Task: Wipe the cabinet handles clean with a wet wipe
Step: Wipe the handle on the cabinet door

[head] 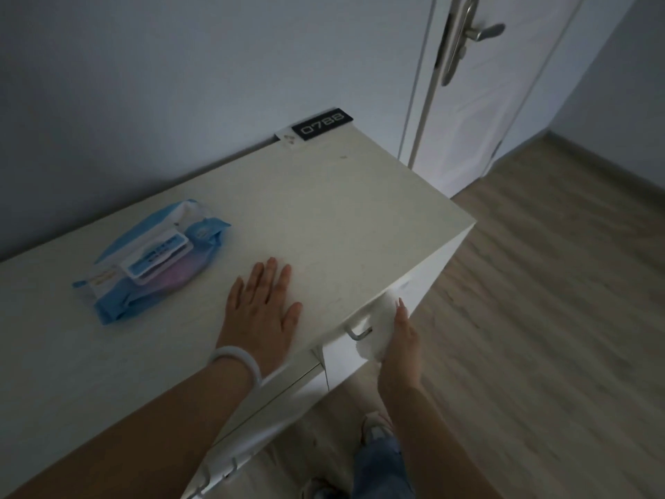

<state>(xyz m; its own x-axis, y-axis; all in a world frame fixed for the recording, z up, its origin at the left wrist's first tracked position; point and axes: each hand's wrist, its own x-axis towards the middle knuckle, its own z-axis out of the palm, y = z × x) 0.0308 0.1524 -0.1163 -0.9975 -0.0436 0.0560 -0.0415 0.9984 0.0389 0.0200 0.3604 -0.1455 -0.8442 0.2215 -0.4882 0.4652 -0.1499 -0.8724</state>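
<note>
A white cabinet (324, 217) stands against the wall, its top running toward a door (478, 113) at the far end, with wood floor (539, 318) to the right. On the top lies a blue wipe pack (151, 261), lid closed, well left of the hands. A small black plate reading 0788 (322, 125) sits at the back edge.

The left hand (261, 311) lies flat on the top near the front edge, fingers straight and spread, holding nothing; a pale bangle (237, 361) circles the wrist. The right hand (401, 340) reaches down the cabinet front and holds a white wipe (378, 329) against the drawer face, fingers curled round it. The wipe covers most of a metal handle (358, 333) just under the top's edge; only the handle's left end shows.

More handles (201, 488) show low on the front near the bottom of the view, apparently not yet reached.

The risks look slight: the loosely bunched wipe could slide off the thin bar and miss its underside, a hard rub could drag the drawer open, and the dim light may hide leftover grime.
</note>
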